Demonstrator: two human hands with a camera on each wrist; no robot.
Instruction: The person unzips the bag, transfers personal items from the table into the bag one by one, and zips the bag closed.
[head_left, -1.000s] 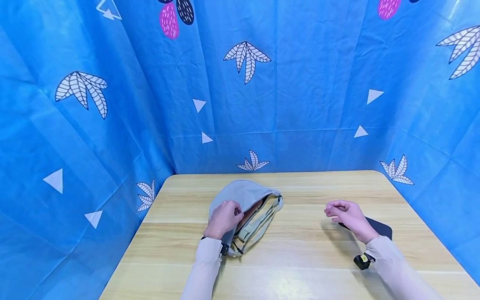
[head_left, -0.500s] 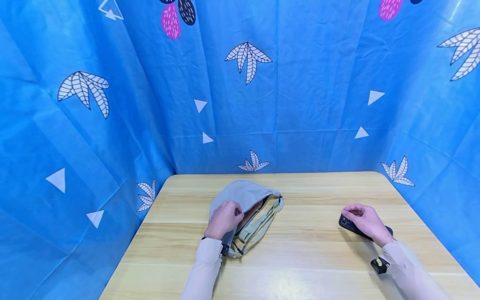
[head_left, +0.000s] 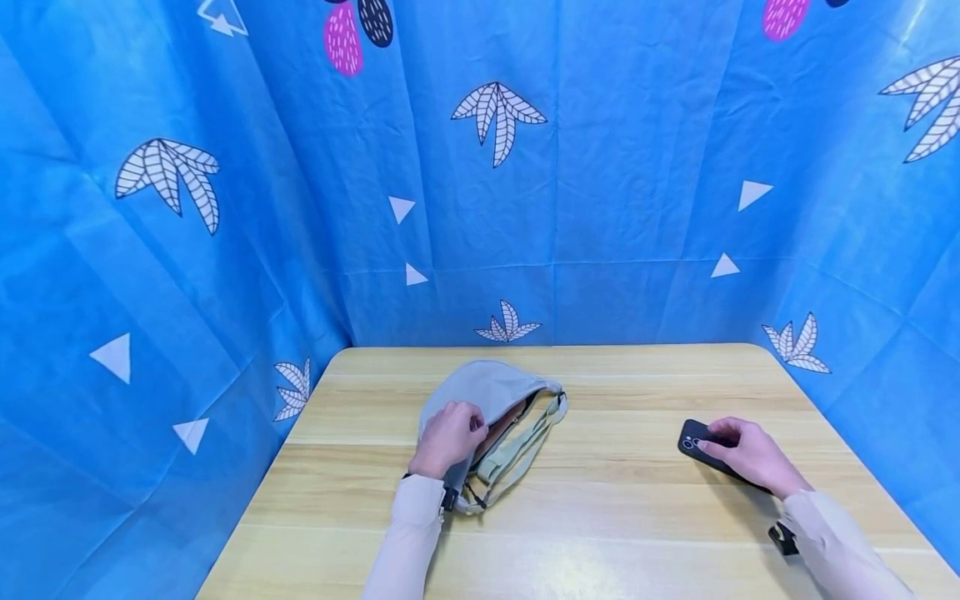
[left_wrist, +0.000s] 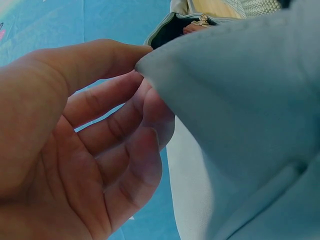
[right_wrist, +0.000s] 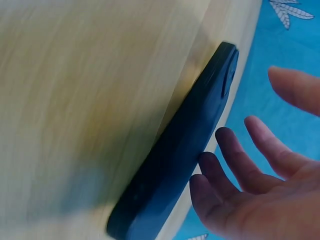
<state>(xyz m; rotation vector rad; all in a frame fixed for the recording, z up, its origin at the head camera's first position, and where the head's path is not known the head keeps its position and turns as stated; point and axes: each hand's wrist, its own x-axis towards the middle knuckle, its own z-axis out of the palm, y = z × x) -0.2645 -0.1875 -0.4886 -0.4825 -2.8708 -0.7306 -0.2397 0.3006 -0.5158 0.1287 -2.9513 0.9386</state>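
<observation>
A pale grey sling bag (head_left: 487, 387) lies on the wooden table (head_left: 615, 517), left of centre, with its zip open and its strap (head_left: 517, 454) folded beside it. My left hand (head_left: 467, 427) rests on the bag's near end. In the left wrist view the thumb and fingers (left_wrist: 120, 95) pinch an edge of the bag's fabric (left_wrist: 250, 100). A black phone (head_left: 692, 440) lies flat on the table at the right. My right hand (head_left: 742, 454) lies over it. In the right wrist view the fingers (right_wrist: 235, 155) are spread and barely curled, touching the edge of the phone (right_wrist: 185, 150).
Blue patterned cloth (head_left: 555, 208) hangs close round the table at the back and both sides. Bare wood (head_left: 615, 400) lies between the bag and the phone. A small black wrist device (head_left: 782, 537) sits by my right sleeve.
My right hand has moved right and down from mid-air onto the phone, now touching it. The left hand and the bag have stayed put.
</observation>
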